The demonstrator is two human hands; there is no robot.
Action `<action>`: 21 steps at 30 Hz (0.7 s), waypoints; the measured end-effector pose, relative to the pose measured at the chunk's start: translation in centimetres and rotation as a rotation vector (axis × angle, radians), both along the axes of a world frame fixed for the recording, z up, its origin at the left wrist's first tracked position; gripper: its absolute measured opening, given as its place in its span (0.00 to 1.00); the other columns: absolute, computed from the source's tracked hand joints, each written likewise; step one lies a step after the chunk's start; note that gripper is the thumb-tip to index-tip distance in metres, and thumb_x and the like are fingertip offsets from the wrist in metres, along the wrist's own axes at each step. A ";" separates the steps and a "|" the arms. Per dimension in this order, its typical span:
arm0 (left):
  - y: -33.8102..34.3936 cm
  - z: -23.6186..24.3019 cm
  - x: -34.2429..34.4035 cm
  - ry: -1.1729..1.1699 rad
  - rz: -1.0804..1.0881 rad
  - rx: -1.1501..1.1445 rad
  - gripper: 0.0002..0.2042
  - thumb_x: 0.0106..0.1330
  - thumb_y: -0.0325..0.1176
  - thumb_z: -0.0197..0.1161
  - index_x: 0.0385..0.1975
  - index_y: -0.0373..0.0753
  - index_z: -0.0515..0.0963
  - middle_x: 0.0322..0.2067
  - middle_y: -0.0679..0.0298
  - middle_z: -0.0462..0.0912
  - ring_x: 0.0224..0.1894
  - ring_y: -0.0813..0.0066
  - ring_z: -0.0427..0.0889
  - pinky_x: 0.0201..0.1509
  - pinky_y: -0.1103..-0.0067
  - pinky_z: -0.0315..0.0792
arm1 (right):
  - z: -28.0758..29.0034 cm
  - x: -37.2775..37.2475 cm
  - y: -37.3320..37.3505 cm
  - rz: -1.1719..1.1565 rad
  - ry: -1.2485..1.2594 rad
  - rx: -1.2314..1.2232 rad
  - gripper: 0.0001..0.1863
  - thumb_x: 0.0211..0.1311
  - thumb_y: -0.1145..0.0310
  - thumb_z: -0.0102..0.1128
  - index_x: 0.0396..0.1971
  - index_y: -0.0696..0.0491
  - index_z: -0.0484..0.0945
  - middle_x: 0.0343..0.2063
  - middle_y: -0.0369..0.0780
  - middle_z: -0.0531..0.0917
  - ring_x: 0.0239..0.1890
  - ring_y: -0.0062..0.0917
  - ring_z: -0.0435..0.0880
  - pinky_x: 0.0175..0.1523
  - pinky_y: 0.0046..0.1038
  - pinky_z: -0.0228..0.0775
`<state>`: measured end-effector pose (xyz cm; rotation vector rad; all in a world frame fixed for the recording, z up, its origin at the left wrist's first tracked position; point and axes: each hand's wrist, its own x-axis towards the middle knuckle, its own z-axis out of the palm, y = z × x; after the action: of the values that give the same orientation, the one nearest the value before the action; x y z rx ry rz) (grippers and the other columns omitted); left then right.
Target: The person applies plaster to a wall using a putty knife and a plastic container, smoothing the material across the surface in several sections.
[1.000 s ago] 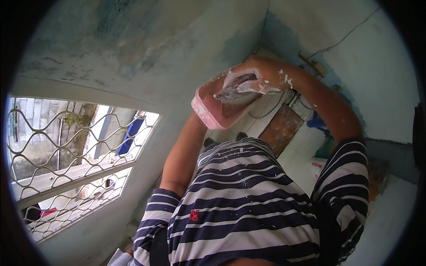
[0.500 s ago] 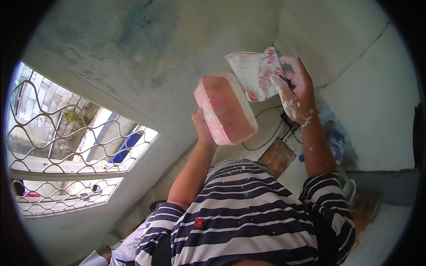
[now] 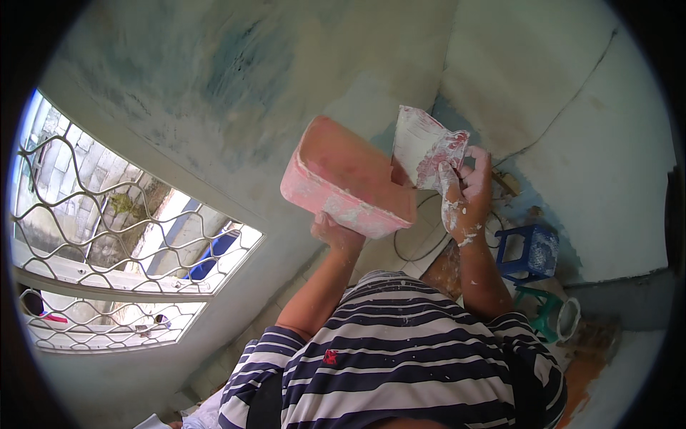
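Note:
A pink rectangular plastic tub [image 3: 336,207] with white smears sits in my left hand [image 3: 337,234], whose fingers grip it from below and along its near side. My right hand [image 3: 464,193], spattered with white paste, grips a flat square spreader [image 3: 421,146] coated in white with pinkish patches, its thumb along the face. The spreader is at the tub's right end, its lower edge at the rim; whether they touch I cannot tell.
A mottled wall [image 3: 236,86] meets a cracked wall [image 3: 550,100] in a corner. A grilled window [image 3: 121,229] is at left. Below are a blue stool [image 3: 529,254], a green object [image 3: 536,307], a looping cable and floor tiles [image 3: 393,254]. Someone's pale clothing [image 3: 204,411] shows at lower left.
Earlier my hands overlapped at the tub; they then parted, bringing the spreader into view. Since then the tub has tilted and swung left, and the spreader has lowered toward its right end.

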<state>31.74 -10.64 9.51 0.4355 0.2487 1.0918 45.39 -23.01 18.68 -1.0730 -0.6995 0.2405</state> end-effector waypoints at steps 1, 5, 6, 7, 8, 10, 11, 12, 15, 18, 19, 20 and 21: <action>0.7 -3.5 -0.2 -0.038 0.023 0.033 0.34 0.58 0.52 0.48 0.62 0.35 0.62 0.56 0.55 0.70 0.60 0.56 0.69 0.64 0.63 0.65 | -0.2 -0.4 0.4 0.003 0.009 0.032 0.19 0.64 0.83 0.50 0.52 0.58 0.59 0.42 0.47 0.79 0.41 0.18 0.76 0.47 0.18 0.68; -0.2 -2.6 -0.2 -0.073 -0.015 0.409 0.35 0.60 0.53 0.48 0.63 0.34 0.61 0.59 0.55 0.68 0.62 0.60 0.67 0.66 0.65 0.62 | 0.2 -0.8 0.8 -0.042 0.017 0.148 0.19 0.64 0.82 0.53 0.52 0.58 0.60 0.44 0.47 0.79 0.43 0.19 0.77 0.50 0.21 0.69; -0.2 -2.4 -0.1 -0.075 -0.021 0.410 0.35 0.60 0.53 0.48 0.63 0.34 0.61 0.59 0.55 0.68 0.62 0.60 0.67 0.66 0.65 0.62 | 0.3 -0.9 0.8 -0.065 0.044 0.183 0.19 0.64 0.82 0.54 0.52 0.58 0.60 0.44 0.46 0.78 0.43 0.19 0.77 0.49 0.21 0.69; -0.1 -2.2 0.0 -0.035 0.022 0.412 0.39 0.57 0.55 0.49 0.64 0.34 0.58 0.60 0.53 0.67 0.62 0.57 0.67 0.64 0.62 0.65 | 0.4 -0.9 0.8 -0.070 0.043 0.184 0.19 0.64 0.82 0.54 0.52 0.58 0.60 0.44 0.46 0.78 0.43 0.19 0.77 0.49 0.21 0.69; -0.1 -2.1 0.1 0.004 0.067 0.413 0.43 0.53 0.58 0.50 0.66 0.33 0.55 0.61 0.50 0.65 0.63 0.54 0.68 0.63 0.59 0.67 | 0.5 -0.8 0.8 -0.088 0.037 0.175 0.19 0.64 0.81 0.55 0.51 0.58 0.61 0.43 0.46 0.79 0.42 0.18 0.77 0.48 0.20 0.69; -0.9 0.3 -0.1 0.176 0.137 0.594 0.34 0.59 0.54 0.51 0.57 0.33 0.66 0.54 0.52 0.72 0.57 0.56 0.72 0.60 0.62 0.68 | 0.3 -0.7 1.0 -0.106 0.035 0.165 0.18 0.64 0.80 0.56 0.51 0.58 0.61 0.42 0.45 0.79 0.41 0.18 0.77 0.46 0.19 0.70; -1.0 0.6 0.0 0.262 0.169 0.683 0.29 0.61 0.52 0.51 0.53 0.32 0.71 0.51 0.53 0.76 0.54 0.57 0.75 0.59 0.64 0.69 | 0.2 -0.6 1.0 -0.100 0.083 0.171 0.18 0.64 0.79 0.57 0.50 0.58 0.61 0.42 0.45 0.79 0.40 0.17 0.77 0.44 0.19 0.70; -1.2 1.0 0.0 0.348 0.211 0.772 0.26 0.64 0.50 0.51 0.49 0.32 0.76 0.48 0.54 0.79 0.52 0.58 0.77 0.57 0.65 0.69 | 0.2 -0.6 1.1 -0.089 0.132 0.177 0.17 0.63 0.79 0.57 0.49 0.57 0.62 0.41 0.44 0.79 0.39 0.17 0.77 0.42 0.19 0.70; -0.5 -1.1 -0.1 0.554 0.359 0.853 0.23 0.66 0.49 0.50 0.40 0.32 0.80 0.41 0.53 0.82 0.46 0.53 0.80 0.51 0.64 0.72 | -0.1 -0.9 1.7 -0.118 0.148 0.107 0.16 0.62 0.78 0.59 0.46 0.57 0.63 0.39 0.43 0.80 0.37 0.17 0.77 0.40 0.20 0.71; 0.2 -3.0 -0.3 0.606 0.482 0.927 0.23 0.67 0.49 0.49 0.39 0.31 0.80 0.41 0.50 0.82 0.46 0.50 0.79 0.50 0.64 0.73 | -0.5 -0.1 2.1 0.015 0.265 0.185 0.15 0.61 0.79 0.59 0.44 0.57 0.65 0.39 0.42 0.80 0.36 0.18 0.78 0.39 0.22 0.71; 0.0 -2.9 -0.7 0.754 0.418 0.881 0.25 0.68 0.50 0.48 0.41 0.30 0.79 0.42 0.50 0.81 0.46 0.51 0.79 0.51 0.64 0.72 | -0.4 0.1 2.0 0.020 0.262 0.185 0.15 0.61 0.79 0.59 0.44 0.57 0.65 0.39 0.42 0.80 0.36 0.18 0.78 0.39 0.22 0.71; -0.1 -2.8 -0.7 0.827 0.389 0.854 0.26 0.68 0.51 0.47 0.42 0.30 0.78 0.43 0.50 0.81 0.46 0.52 0.79 0.51 0.65 0.72 | -0.4 0.3 1.8 0.034 0.282 0.160 0.15 0.61 0.79 0.59 0.44 0.57 0.65 0.39 0.42 0.80 0.36 0.19 0.78 0.40 0.23 0.72; -0.2 -2.6 -0.9 0.904 0.359 0.826 0.27 0.68 0.52 0.47 0.43 0.30 0.77 0.43 0.50 0.80 0.47 0.52 0.79 0.51 0.65 0.72 | -0.4 0.3 1.7 0.050 0.307 0.134 0.14 0.61 0.79 0.59 0.43 0.57 0.65 0.39 0.42 0.80 0.36 0.20 0.78 0.40 0.23 0.72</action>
<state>30.84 -10.85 6.92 1.6822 0.6881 1.2604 45.72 -21.31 18.28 -0.8680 -0.4599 0.3872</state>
